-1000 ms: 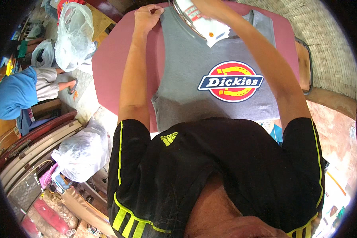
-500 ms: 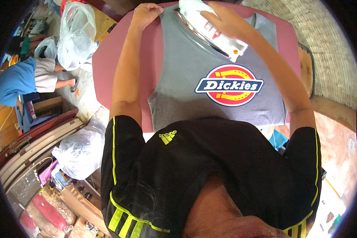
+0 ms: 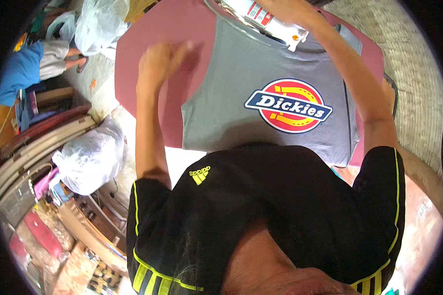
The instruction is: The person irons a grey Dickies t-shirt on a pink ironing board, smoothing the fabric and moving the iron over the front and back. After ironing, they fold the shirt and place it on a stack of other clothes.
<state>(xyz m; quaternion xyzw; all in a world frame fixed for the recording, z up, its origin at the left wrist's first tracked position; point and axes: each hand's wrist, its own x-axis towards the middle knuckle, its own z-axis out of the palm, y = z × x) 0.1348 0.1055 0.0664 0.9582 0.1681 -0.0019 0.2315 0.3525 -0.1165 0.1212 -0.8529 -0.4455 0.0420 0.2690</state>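
Observation:
A grey sleeveless shirt (image 3: 221, 98) with a red, yellow and blue emblem lies spread on a maroon table top (image 3: 130, 69). At its far edge my right hand (image 3: 293, 11) is closed on a white clothes iron (image 3: 276, 30), whose metal soleplate edge faces left; its front end runs out of the picture. My left hand (image 3: 160, 61) hovers over the bare table left of the shirt, apart from the cloth. It is blurred, with a finger or thumb stretched to the right and nothing seen in it.
Clear plastic bags (image 3: 101, 27) stand at the far left, and another bag (image 3: 91, 160) is nearer. A person in a blue top (image 3: 22, 66) is at the left edge. Beside the table on the right is a woven wall or mat (image 3: 403, 59).
My left hand has let go of the shirt's far left edge and come back toward me and left. The iron has moved slightly farther away, partly out of the picture.

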